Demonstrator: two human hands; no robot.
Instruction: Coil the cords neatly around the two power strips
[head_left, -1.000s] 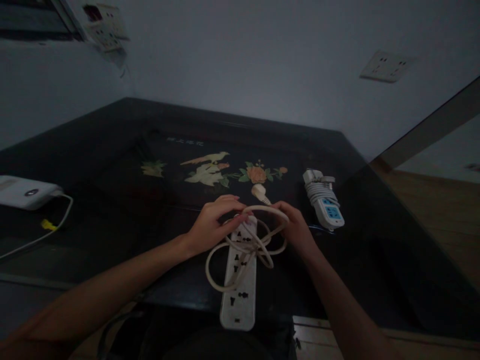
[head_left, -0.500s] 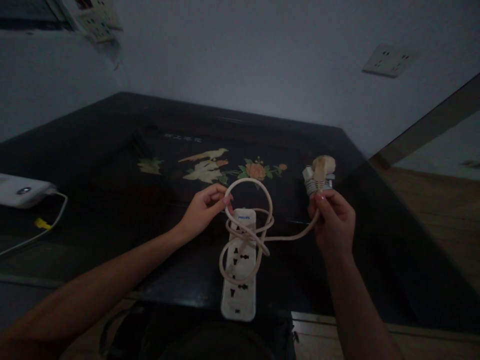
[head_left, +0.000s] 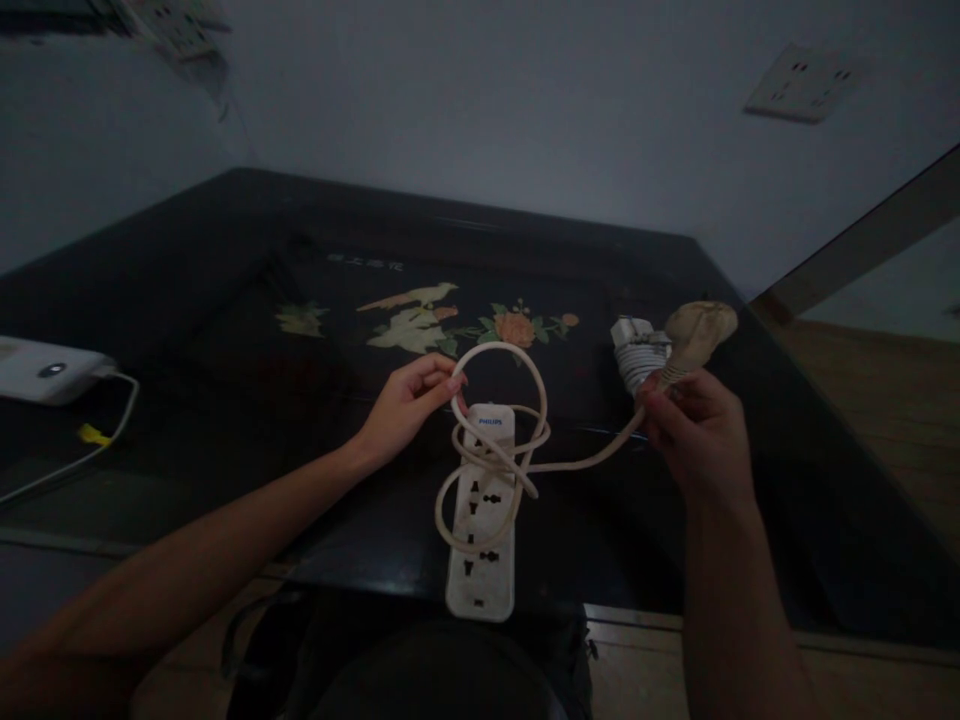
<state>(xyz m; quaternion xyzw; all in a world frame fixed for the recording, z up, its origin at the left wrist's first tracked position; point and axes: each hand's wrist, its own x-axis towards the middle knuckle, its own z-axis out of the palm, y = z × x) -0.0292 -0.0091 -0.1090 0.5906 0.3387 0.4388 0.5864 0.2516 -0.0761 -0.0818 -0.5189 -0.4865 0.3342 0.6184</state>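
A white power strip (head_left: 501, 520) marked PHILIPS lies lengthwise at the table's near edge, several sockets facing up. Its cream power cord (head_left: 541, 385) is looped loosely over the strip's upper half. My left hand (head_left: 412, 400) pinches the left side of the upper loop between thumb and fingers. Off to the right, my right hand (head_left: 697, 430) grips the cord just below its plug (head_left: 701, 330), which is raised and tilted right. Beyond those fingers is a white adapter (head_left: 634, 330) with a thin cable (head_left: 637, 365) wound round it, partly hidden by my hand.
The dark glossy table (head_left: 360, 220) bears a bird-and-flower picture (head_left: 514, 328). At the left lies a white device (head_left: 49, 370) with a cable (head_left: 124, 420) and a yellow tag (head_left: 94, 434). A wall socket plate (head_left: 802, 82) is at the upper right.
My right hand has moved right with the plug, away from the wound adapter, and the plug now tilts right. My left hand keeps its pinch on the loop. The view has shifted slightly.
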